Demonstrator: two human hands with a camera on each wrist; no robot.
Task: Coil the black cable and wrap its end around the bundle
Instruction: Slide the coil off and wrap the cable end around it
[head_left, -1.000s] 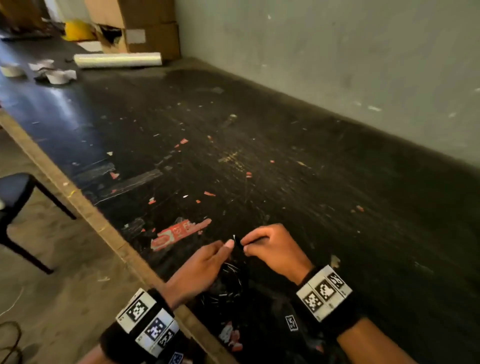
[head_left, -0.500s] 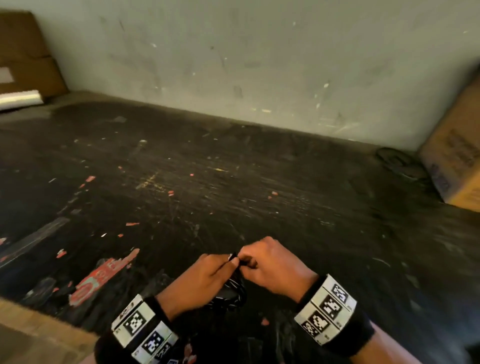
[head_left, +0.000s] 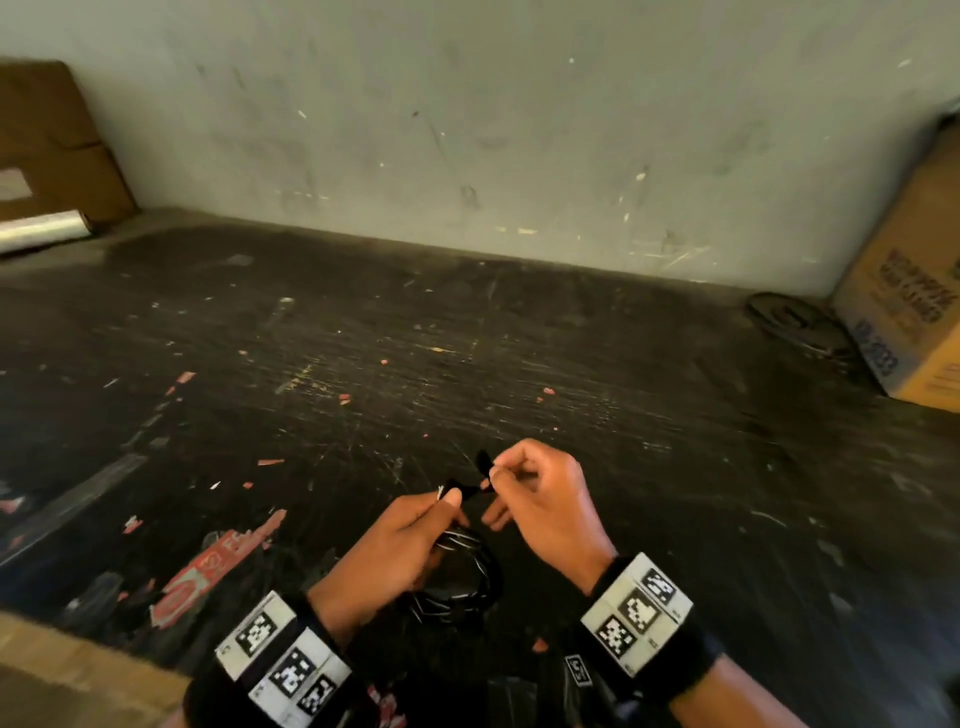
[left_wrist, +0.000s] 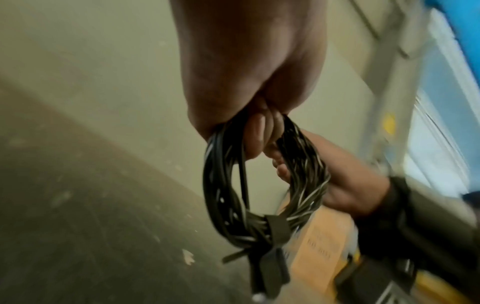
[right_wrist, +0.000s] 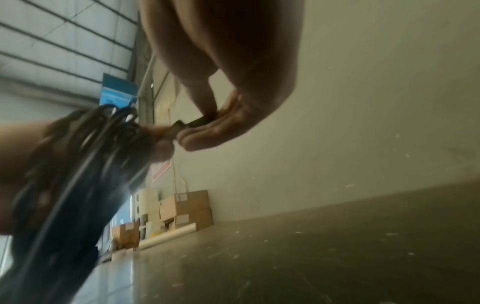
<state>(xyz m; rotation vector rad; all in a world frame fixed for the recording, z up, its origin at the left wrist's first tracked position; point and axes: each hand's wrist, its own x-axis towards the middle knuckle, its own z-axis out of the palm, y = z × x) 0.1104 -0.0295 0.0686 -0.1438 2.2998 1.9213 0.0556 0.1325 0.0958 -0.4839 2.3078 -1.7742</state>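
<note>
A black cable with pale streaks is coiled into a small bundle (head_left: 462, 577) that hangs from my left hand (head_left: 410, 530), held above the dark worktop. In the left wrist view the bundle (left_wrist: 262, 185) dangles from curled fingers (left_wrist: 257, 135), with a black strap (left_wrist: 276, 228) round its lower part. My right hand (head_left: 535, 493) pinches a short black end piece (head_left: 483, 462) just right of the left hand's fingertips. In the right wrist view that black piece (right_wrist: 192, 124) sits between thumb and fingers (right_wrist: 207, 133), and the coil (right_wrist: 85, 164) fills the left side, blurred.
The scratched black worktop (head_left: 467, 374) runs back to a pale wall (head_left: 519, 130). A cardboard box (head_left: 904, 312) stands at the right, with a dark coil (head_left: 795, 322) beside it. More boxes (head_left: 47, 140) and a white roll (head_left: 41, 234) sit at the far left. Red scraps (head_left: 208, 566) litter the near left.
My view has swung right across the worktop. The hands rose from the surface with the coil, and the right hand has drawn the black end up and away from the left fingertips.
</note>
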